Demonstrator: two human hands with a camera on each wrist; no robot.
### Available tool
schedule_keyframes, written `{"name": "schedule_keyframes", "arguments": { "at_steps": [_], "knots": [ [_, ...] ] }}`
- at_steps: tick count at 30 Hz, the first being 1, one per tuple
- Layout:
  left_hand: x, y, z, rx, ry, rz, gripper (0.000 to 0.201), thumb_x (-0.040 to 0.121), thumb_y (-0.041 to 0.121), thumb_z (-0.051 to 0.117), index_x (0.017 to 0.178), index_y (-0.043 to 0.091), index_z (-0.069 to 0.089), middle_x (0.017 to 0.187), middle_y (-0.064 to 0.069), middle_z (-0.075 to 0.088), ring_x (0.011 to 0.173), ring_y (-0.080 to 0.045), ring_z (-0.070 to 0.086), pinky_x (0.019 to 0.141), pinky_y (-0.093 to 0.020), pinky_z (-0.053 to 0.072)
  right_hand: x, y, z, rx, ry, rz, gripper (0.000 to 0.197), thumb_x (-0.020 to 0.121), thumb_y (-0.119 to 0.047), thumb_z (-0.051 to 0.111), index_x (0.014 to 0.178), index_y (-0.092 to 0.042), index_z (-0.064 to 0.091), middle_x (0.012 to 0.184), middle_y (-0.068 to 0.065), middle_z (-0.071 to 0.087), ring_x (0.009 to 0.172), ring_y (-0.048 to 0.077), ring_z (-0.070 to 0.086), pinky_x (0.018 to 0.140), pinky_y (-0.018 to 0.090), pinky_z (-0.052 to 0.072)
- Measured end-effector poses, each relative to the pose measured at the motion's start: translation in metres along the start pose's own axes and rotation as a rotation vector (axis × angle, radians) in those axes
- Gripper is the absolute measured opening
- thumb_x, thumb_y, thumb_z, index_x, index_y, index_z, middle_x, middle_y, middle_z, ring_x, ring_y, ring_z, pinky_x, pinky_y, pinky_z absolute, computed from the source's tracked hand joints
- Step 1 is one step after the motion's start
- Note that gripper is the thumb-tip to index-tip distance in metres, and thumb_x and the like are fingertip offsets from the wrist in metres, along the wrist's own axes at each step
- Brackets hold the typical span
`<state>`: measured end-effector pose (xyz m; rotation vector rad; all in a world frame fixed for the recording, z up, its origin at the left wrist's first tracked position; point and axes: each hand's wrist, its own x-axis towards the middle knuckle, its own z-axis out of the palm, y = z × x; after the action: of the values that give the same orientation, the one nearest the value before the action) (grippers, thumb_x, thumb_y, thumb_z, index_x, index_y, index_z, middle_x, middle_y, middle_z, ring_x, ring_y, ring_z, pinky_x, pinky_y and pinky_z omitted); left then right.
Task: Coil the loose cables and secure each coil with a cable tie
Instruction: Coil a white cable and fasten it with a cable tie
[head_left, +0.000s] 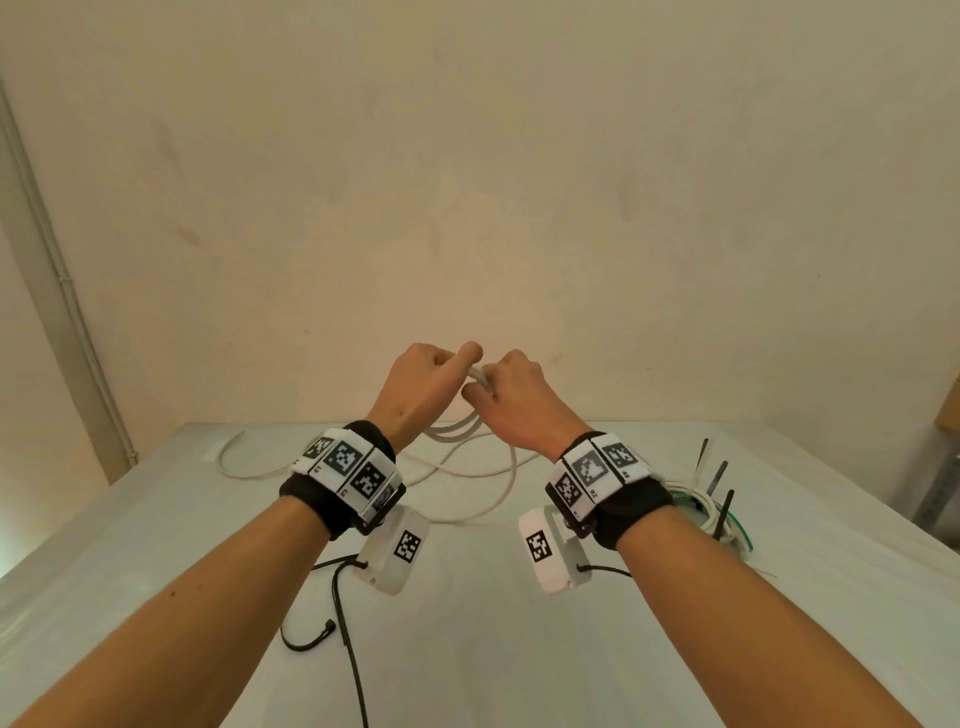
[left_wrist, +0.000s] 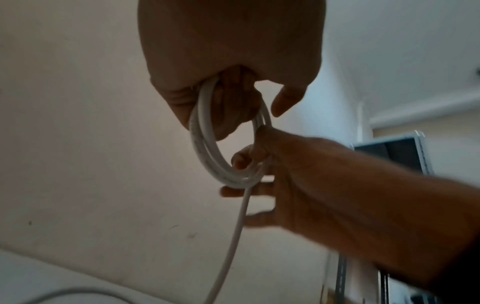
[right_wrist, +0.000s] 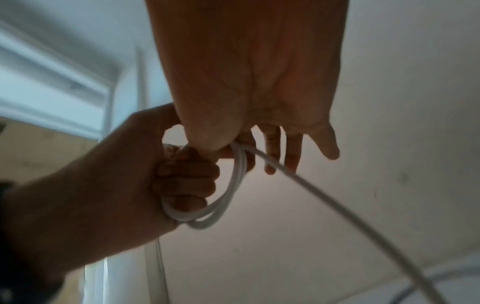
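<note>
Both hands are raised together above the table (head_left: 519, 649) in the head view: the left hand (head_left: 421, 384) and the right hand (head_left: 519, 400) meet at the top of a small coil of white cable (head_left: 457, 431), and the loops hang down between the two wrists. From the coil the loose rest of this cable runs down and lies in wide curves on the far part of the table. Near the right edge lies a bundle of thin wires (head_left: 696, 499) with black cable ties (head_left: 722, 499) standing up beside it, well apart from the hands. In the left wrist view, the left hand (left_wrist: 228, 51) has its fingers curled through the coil (left_wrist: 205, 152), and the right hand (left_wrist: 298, 174) pinches the loops with thumb and forefinger while its other fingers stay stretched; one strand drops down from the coil. In the right wrist view, the left hand (right_wrist: 161, 174) is a closed fist around the loops (right_wrist: 233, 185), and the right hand (right_wrist: 249, 82) pinches the top of the coil, its three outer fingers straight.
</note>
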<state>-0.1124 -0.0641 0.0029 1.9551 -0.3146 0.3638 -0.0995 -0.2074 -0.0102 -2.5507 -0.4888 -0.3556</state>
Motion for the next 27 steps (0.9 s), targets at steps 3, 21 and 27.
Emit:
{"name": "schedule_keyframes", "arguments": {
  "at_steps": [3,21,27],
  "knots": [
    [-0.002,0.002,-0.005,-0.134,-0.098,-0.019,0.034,0.091,0.023,0.055,0.06,0.018,0.041,0.058,0.001,0.033,0.051,-0.012,0.03,0.049,-0.024,0.029,0.001,0.007,0.004,0.342,0.085,0.04,0.021,0.102,-0.022,0.045,0.095,-0.01,0.061,0.089,0.002,0.07,0.087,0.021,0.066,0.074,0.04,0.051],
    [-0.017,-0.018,-0.001,0.058,-0.216,-0.397,0.063,0.1,0.066,0.045,0.125,0.009,0.05,0.118,-0.007,0.055,0.106,-0.02,0.057,0.083,-0.035,0.051,-0.002,0.01,-0.003,1.141,0.161,0.262,0.031,0.106,-0.033,0.057,0.081,-0.014,0.057,0.058,-0.005,0.037,0.044,0.009,0.039,0.072,0.038,0.04],
    [-0.035,-0.022,0.005,-0.274,-0.608,-0.749,0.115,0.081,0.094,0.027,0.117,-0.008,0.065,0.09,-0.017,0.076,0.067,-0.02,0.071,0.053,-0.025,0.053,0.005,0.009,0.001,1.377,0.372,0.302,0.032,0.107,-0.031,0.055,0.082,-0.011,0.054,0.058,-0.005,0.036,0.042,0.008,0.038,0.064,0.035,0.041]
  ]
}}
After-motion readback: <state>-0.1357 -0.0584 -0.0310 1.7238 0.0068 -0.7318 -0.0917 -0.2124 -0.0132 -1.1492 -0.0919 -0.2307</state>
